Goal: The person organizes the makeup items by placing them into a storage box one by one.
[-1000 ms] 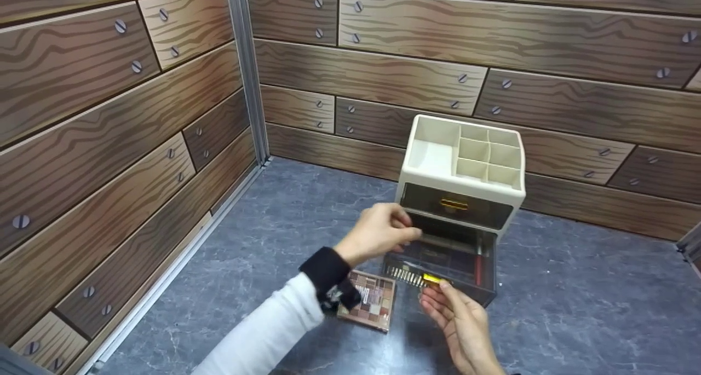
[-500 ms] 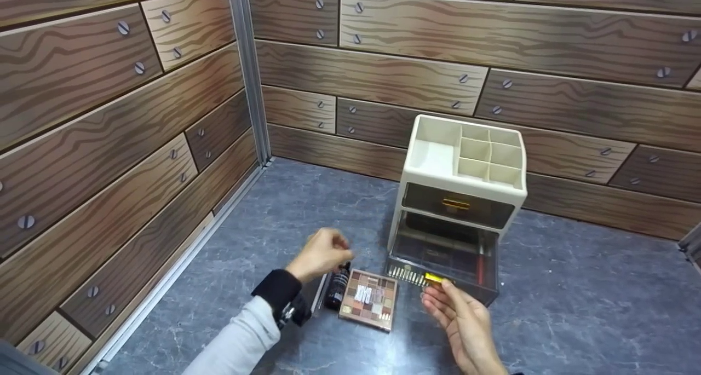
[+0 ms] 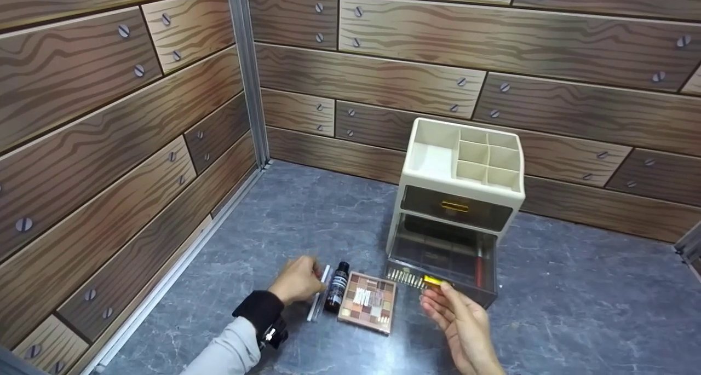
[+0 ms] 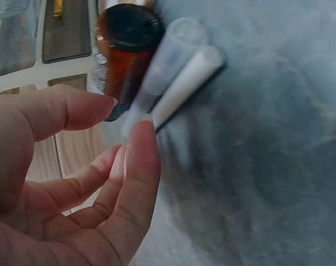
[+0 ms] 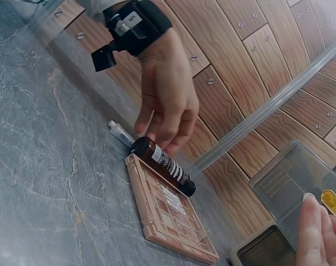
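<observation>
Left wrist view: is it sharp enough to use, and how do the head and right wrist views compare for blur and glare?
Left wrist view: the left hand is fairly sharp, but the brown glass bottle with black cap and the clear plastic tube are smeared. Head view: sharp, evenly lit, with a soft sheen on the grey marble-pattern tabletop. Right wrist view: mostly sharp, though the right hand's fingertips are soft.

My left hand: bare; white long sleeve; black wrist strap carrying small black camera mount. Right hand: bare.
</observation>
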A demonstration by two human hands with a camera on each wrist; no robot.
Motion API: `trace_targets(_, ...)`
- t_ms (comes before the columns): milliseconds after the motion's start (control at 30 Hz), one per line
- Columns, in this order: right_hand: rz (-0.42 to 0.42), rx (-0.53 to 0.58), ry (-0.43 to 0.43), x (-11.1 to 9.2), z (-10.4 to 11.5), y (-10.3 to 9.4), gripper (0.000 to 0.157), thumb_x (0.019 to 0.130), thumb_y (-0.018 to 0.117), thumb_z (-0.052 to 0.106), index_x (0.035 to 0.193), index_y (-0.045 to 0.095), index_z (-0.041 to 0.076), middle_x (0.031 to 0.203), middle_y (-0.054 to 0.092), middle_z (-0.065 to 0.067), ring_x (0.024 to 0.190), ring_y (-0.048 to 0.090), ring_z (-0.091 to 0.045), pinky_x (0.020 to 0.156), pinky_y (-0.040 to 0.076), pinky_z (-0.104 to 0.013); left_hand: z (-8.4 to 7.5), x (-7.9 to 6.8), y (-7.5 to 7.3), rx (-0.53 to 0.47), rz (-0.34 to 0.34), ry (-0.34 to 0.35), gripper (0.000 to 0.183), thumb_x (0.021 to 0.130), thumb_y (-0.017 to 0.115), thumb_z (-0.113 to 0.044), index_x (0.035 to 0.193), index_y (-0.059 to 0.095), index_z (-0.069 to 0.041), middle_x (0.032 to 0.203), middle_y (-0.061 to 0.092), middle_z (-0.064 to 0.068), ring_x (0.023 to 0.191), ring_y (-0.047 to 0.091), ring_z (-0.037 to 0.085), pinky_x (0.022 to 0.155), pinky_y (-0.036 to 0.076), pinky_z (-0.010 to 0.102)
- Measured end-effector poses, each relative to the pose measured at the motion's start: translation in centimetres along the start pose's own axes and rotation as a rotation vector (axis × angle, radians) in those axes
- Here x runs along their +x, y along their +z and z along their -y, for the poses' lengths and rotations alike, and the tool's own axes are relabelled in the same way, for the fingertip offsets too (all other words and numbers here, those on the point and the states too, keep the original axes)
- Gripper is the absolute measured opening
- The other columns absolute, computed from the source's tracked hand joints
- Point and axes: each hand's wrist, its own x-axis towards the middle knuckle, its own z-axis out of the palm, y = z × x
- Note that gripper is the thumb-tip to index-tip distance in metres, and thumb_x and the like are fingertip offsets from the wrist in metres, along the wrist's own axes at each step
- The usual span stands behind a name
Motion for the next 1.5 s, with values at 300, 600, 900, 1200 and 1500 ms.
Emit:
trace_targets(300, 0.012, 0.026, 0.003, 0.0, -0.1, 0.0, 0.022, 0.110, 0.053, 0.014, 0.103, 0.071, 0.004, 0.092, 0.078, -0.009, 0.085, 0.077, -0.016, 0.086, 0.063, -0.028, 0.5, -0.1, 0.5, -0.007, 0.041, -0.067, 0.028, 0.071, 0.084, 0.000, 0.080, 0.058, -0.007, 0.079, 0.060, 0.007, 0.070, 0.059, 0.022, 0.057, 0.053, 0.032)
trace_targets(600, 0.014, 0.034, -0.004, 0.0, -0.1, -0.1, 0.022, 0.110, 0.054, 0.014, 0.103, 0.072, 0.004, 0.092, 0.078, -0.009, 0.086, 0.077, -0.017, 0.086, 0.063, -0.028, 0.8, 0.0, 0.6, -0.184, 0.082, -0.150, 0.029, 0.076, 0.080, 0.009, 0.081, 0.054, -0.002, 0.082, 0.059, 0.012, 0.063, 0.066, 0.023, 0.054, 0.062, 0.032)
trace_targets(900, 0.032, 0.015, -0.025, 0.0, -0.2, -0.2, 0.022, 0.110, 0.053, 0.014, 0.104, 0.071, 0.003, 0.093, 0.078, -0.009, 0.087, 0.077, -0.017, 0.086, 0.063, -0.028, 1.1, -0.4, 0.7, -0.280, 0.133, -0.160, 0.030, 0.081, 0.076, 0.007, 0.069, 0.052, -0.008, 0.074, 0.063, 0.011, 0.061, 0.066, 0.021, 0.055, 0.063, 0.033)
trace_targets(1200, 0.021, 0.020, -0.015, 0.0, -0.2, -0.2, 0.022, 0.110, 0.053, 0.014, 0.103, 0.071, 0.003, 0.092, 0.078, -0.009, 0.086, 0.077, -0.016, 0.086, 0.063, -0.028, 1.6, -0.6, 0.2, -0.413, 0.127, -0.178, 0.010, 0.086, 0.070, 0.009, 0.080, 0.066, 0.002, 0.085, 0.070, 0.015, 0.068, 0.068, 0.020, 0.060, 0.064, 0.033)
trace_targets(1500, 0.008, 0.024, -0.008, 0.1, -0.2, -0.1, 0.022, 0.110, 0.053, 0.014, 0.103, 0.071, 0.004, 0.092, 0.078, -0.009, 0.085, 0.077, -0.016, 0.086, 0.063, -0.028, -0.1, -0.5, -1.5, -0.495, 0.077, -0.148, 0.009, 0.090, 0.069, 0.005, 0.098, 0.068, 0.010, 0.092, 0.068, 0.016, 0.070, 0.067, 0.019, 0.065, 0.064, 0.032)
